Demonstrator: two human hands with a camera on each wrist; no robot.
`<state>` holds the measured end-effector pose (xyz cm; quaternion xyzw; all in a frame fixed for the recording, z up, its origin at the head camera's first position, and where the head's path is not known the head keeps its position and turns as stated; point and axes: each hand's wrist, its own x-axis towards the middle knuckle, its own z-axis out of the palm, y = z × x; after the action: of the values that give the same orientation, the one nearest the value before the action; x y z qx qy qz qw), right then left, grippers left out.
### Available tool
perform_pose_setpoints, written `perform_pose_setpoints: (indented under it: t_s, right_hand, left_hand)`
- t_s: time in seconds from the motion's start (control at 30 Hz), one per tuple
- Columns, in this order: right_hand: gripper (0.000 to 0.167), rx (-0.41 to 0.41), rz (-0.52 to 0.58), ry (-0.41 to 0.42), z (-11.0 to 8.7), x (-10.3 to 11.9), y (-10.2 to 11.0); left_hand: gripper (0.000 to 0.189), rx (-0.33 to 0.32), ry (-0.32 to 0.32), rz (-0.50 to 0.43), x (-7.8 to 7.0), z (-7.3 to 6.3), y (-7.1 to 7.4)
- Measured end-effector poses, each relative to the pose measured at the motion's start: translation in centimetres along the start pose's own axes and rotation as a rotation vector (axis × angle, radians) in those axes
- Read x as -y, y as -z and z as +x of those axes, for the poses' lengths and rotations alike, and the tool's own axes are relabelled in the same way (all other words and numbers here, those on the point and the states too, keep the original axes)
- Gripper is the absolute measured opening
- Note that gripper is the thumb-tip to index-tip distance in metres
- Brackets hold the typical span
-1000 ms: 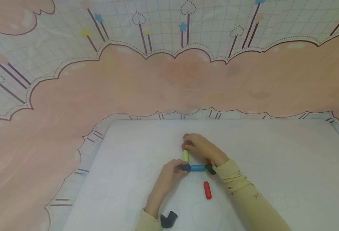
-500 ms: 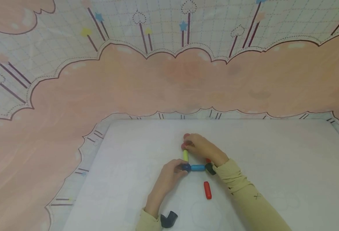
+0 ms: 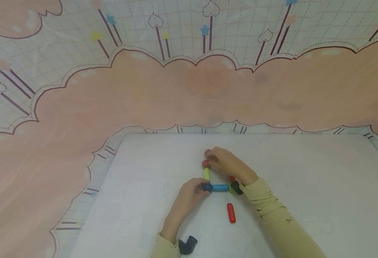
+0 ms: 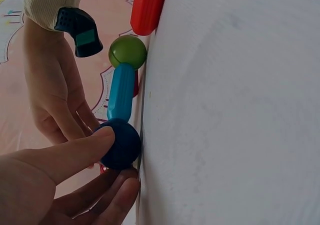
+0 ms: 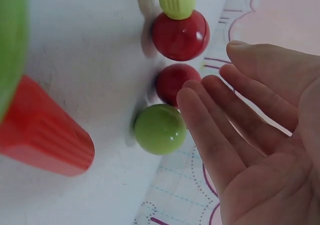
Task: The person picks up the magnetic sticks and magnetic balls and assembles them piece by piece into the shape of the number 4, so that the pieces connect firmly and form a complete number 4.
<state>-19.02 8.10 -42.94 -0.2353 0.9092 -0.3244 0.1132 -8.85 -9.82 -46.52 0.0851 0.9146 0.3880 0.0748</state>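
Note:
My left hand (image 3: 190, 193) pinches a dark blue ball (image 4: 122, 145) between thumb and fingers. From that ball a blue stick (image 3: 221, 188) runs right to a green ball (image 4: 128, 51), and a yellow-green stick (image 3: 207, 173) runs away to a red ball (image 5: 180, 35). A red stick (image 5: 45, 130) extends from the green ball, partly hidden by the right forearm in the head view. My right hand (image 5: 260, 130) has its fingers extended, holding nothing, with fingertips right at a second red ball (image 5: 175, 82) and a loose green ball (image 5: 160, 129).
A loose red stick (image 3: 231, 213) lies on the white table (image 3: 305, 179), nearer than the joined pieces. Black wrist cameras (image 3: 188, 245) sit on both wrists. A cloud-patterned cloth (image 3: 176, 93) surrounds the table's far and left sides.
My right hand has come off the red ball on the yellow-green stick and shifted slightly up and right, so more of that ball shows. My left hand stays on the dark blue ball.

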Motion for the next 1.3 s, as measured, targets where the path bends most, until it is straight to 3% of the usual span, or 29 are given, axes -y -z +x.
perform_pose_setpoints:
  t_s: [0.6,0.97,1.3]
  right_hand:
    - [0.03,-0.085,-0.013,0.044,-0.5,-0.9,1.5]
    - [0.029,-0.115,-0.052,0.071,-0.2,-1.7,1.9]
    - [0.026,-0.108,-0.078,0.049,0.1,-2.0,1.8]
  left_hand:
    - [0.033,-0.021,0.013,0.063,-0.6,-0.4,0.1]
    - [0.034,-0.055,-0.023,0.08,-1.7,-0.3,0.3]
    - [0.034,-0.031,-0.052,0.104,-2.6,0.0,-0.3]
